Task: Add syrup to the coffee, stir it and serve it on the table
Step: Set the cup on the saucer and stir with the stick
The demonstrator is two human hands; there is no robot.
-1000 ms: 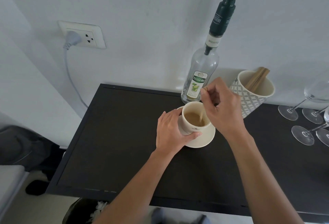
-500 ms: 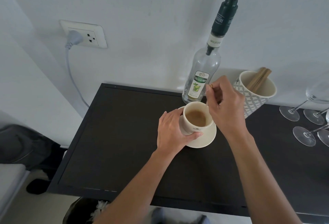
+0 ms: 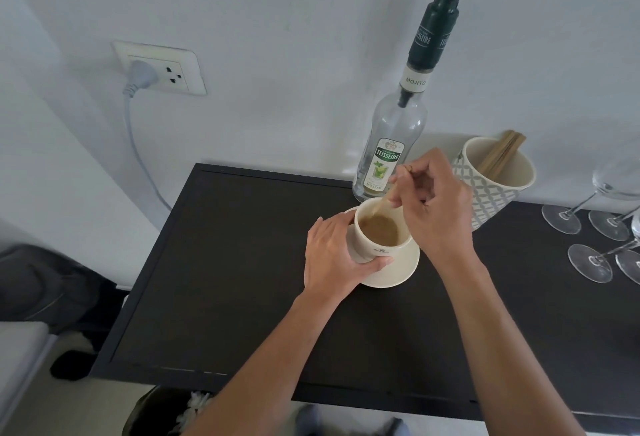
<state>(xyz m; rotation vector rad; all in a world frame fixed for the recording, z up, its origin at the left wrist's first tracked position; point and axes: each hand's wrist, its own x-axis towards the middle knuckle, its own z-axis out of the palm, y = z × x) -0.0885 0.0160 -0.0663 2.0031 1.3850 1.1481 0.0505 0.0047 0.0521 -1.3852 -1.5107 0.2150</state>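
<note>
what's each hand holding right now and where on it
The right hand pinches a wooden stir stick near its upper end, lower end in the coffee. The left hand grips the side of the cup on its saucer.

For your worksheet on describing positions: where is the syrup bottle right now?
In the head view, the syrup bottle stands upright at the table's back edge against the wall, just behind the cup and left of the patterned pot.
</note>
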